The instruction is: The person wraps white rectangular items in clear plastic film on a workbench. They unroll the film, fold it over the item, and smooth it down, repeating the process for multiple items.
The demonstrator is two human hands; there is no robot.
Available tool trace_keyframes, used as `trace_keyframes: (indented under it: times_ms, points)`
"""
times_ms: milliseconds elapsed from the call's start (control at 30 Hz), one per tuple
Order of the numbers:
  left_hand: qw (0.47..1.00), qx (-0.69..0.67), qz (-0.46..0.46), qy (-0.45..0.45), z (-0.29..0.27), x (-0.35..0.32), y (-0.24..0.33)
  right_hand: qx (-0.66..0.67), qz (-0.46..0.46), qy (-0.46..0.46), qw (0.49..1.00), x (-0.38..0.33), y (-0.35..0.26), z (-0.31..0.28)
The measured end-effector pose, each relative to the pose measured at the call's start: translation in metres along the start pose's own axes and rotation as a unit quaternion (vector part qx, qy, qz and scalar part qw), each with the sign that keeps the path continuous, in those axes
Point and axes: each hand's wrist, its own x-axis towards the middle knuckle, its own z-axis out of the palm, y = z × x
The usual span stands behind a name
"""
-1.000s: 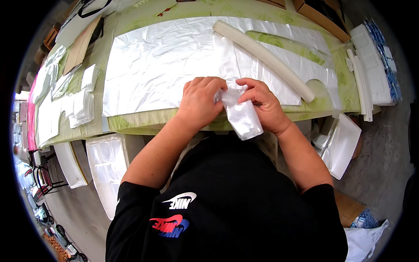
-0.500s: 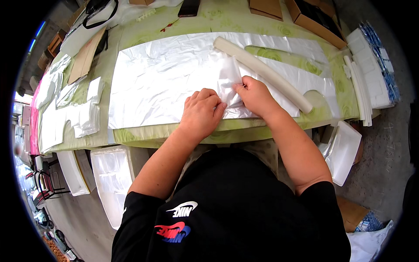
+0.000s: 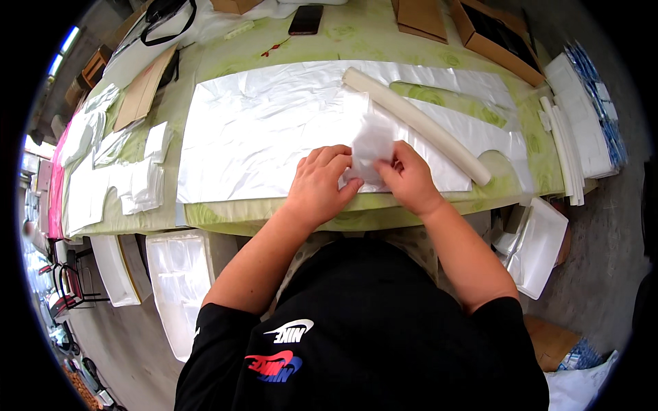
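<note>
A wide, thin white plastic sheet [image 3: 253, 130] lies spread and wrinkled over the table, with cut-out shapes toward its right end. My right hand [image 3: 408, 178] pinches the edge of a folded piece of white plastic film [image 3: 373, 137], which stands up from the sheet and is partly blurred. Next to it, my left hand [image 3: 319, 181] rests on the sheet, thumb apart from the bent fingers, its fingertips at the left side of the folded film. A long pale roll or tube [image 3: 418, 127] lies slantwise on the sheet just beyond my right hand.
Stacks of folded white plastic [image 3: 140, 188] and flat cardboard [image 3: 145, 89] lie at the left. A phone [image 3: 306, 20] and an open cardboard box [image 3: 497, 41] stand at the back. White rolls [image 3: 563, 151] lie at the right edge. A white bin [image 3: 538, 246] is below the table.
The folded film has been raised and flattened upright between my hands. My right hand has shifted slightly right and down. The whole view has tilted a little.
</note>
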Motion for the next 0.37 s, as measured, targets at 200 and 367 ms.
trace_keyframes:
  times_ms: [200, 367]
  points:
    - [0.991, 0.069, 0.087, -0.075, -0.004, -0.003, 0.004, -0.023, -0.174, 0.018, 0.984, -0.033, 0.009, -0.005]
    - [0.989, 0.025, 0.097, -0.109, -0.002, -0.002, -0.002, -0.187, -0.251, -0.029, 0.949, -0.026, 0.014, -0.007]
